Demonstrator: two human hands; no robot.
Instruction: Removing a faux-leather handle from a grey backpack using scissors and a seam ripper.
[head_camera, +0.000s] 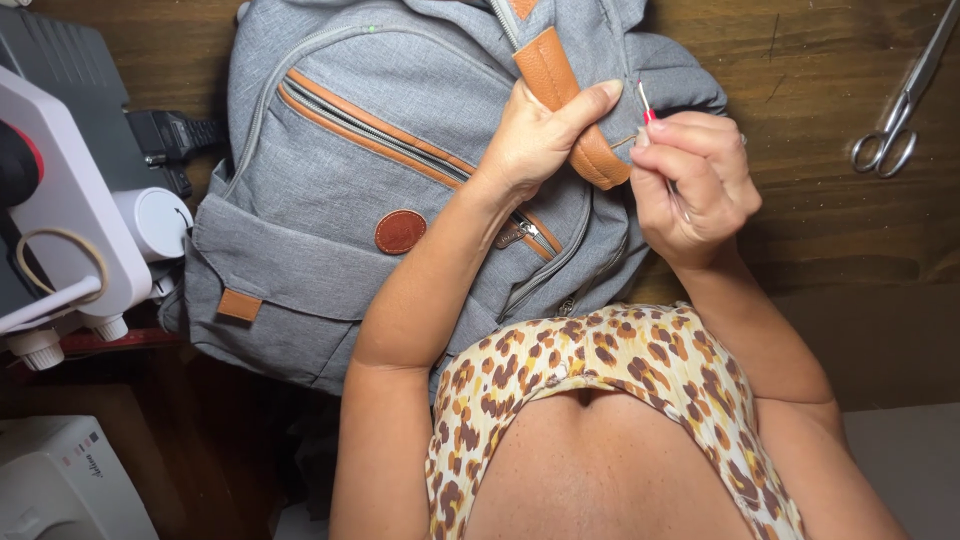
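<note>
Backpack (400, 190), grey fabric with tan trim, lies flat on the wooden table (820, 200); it looks soft and pliable, best gripped by its stiffer parts. Tan leather strap (565, 100) crosses its upper right. Left hand (535, 135) is closed around this strap. Right hand (695, 185) pinches a thin red-tipped tool (645, 105) at the strap edge. Scissors (900, 110) lie well apart.

Top of grey backpack (350, 190) cut off by upper edge. Lower shaft of thin red-tipped tool (645, 105) hidden inside right hand (695, 185). Tan strap (565, 100) partly covered by left hand (535, 135). Scissors (900, 110) clipped at counter's far right corner. White machine (60, 210) cropped at left edge.
</note>
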